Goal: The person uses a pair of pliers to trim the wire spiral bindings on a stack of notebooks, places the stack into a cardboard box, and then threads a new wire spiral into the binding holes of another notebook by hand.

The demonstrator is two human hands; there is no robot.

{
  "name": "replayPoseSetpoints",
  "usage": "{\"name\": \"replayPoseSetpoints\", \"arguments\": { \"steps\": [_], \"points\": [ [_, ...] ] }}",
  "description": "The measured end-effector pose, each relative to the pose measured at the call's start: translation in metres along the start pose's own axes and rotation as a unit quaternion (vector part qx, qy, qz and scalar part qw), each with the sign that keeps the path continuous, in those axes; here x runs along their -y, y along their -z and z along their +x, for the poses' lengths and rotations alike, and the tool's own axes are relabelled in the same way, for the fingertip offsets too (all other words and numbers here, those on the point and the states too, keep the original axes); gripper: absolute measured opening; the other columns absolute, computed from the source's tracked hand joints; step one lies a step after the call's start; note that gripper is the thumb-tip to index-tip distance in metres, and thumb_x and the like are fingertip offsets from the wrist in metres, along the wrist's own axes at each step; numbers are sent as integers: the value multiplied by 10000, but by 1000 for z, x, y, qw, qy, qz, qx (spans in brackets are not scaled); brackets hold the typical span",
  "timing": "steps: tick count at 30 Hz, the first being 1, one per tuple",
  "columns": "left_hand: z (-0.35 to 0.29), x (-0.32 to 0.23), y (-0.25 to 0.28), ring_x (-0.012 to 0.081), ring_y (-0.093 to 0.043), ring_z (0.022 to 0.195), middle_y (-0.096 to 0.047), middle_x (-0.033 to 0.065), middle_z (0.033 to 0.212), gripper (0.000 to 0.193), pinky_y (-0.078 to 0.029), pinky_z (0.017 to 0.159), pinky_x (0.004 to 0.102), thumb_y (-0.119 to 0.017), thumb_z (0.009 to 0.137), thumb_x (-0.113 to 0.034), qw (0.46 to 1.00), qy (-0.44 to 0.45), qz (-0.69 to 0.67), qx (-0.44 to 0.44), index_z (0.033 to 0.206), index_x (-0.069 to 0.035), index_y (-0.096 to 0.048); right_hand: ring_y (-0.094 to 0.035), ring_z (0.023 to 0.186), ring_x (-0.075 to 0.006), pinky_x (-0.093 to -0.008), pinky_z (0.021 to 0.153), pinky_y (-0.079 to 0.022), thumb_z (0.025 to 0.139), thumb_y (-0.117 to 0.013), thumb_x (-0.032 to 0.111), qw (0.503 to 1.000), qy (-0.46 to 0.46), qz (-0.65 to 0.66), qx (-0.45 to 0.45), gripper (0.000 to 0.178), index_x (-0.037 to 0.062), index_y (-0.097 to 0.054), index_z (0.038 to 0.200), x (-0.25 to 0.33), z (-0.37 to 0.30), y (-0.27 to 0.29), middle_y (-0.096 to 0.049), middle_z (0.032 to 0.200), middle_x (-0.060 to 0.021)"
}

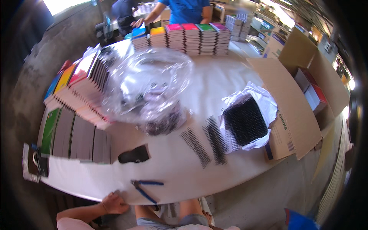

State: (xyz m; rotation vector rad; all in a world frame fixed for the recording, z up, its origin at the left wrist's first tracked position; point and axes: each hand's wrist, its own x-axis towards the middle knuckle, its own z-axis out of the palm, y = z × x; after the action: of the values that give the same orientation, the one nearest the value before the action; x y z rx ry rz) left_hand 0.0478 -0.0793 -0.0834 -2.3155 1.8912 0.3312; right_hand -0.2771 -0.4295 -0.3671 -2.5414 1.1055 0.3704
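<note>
My left hand rests at the table's near edge, its fingers curled in and nothing visible in them. Just right of it lies a pair of blue-handled pliers, jaws toward the left and handles spread. Only part of my right hand shows, low beside my right thigh; its fingers are hidden. Beyond the pliers is a small black object of unclear kind. Black spiral binding coils lie in loose bundles, and more coils are packed in white paper. A clear plastic bag holds dark coils.
Spiral notebooks and thick book stacks stand at the left. Colourful book piles line the far edge, where a person in blue touches the leftmost pile. An opened cardboard box with books inside stands at the right.
</note>
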Motion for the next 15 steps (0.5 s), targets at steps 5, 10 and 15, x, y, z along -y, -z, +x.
{"name": "replayPoseSetpoints", "arguments": {
  "steps": [5, 10, 15],
  "points": [
    [30, -18, 14, 279, -543, 750, -526, 69, 802, 212, -375, 513, 405, -684, 549, -279, 947, 62, 82, -305, 745, -218, -635, -588, 845, -273, -476, 694, -469, 802, -568, 268, 999, 46, -6, 21, 186, 188, -672, 933, -10, 3, -10, -616, 934, -44],
    [49, -85, -24, 290, -550, 866, -537, 83, 921, 183, -406, 639, 449, -680, 633, -195, 910, 164, -27, -381, 809, -181, -634, -596, 819, -280, -468, 678, -481, 829, -555, 237, 987, -26, 122, 100, 179, 167, -664, 952, -16, 12, -5, -617, 934, -51],
    [106, -181, -160, 363, -574, 988, -572, 163, 1025, 301, -451, 872, 484, -633, 737, -180, 811, 297, -451, -225, 1029, -110, -620, -569, 863, -251, -341, 762, -472, 839, -536, -23, 819, 140, 402, -385, 177, -13, -596, 1005, 67, 31, 174, -577, 995, -132]
  ]
}}
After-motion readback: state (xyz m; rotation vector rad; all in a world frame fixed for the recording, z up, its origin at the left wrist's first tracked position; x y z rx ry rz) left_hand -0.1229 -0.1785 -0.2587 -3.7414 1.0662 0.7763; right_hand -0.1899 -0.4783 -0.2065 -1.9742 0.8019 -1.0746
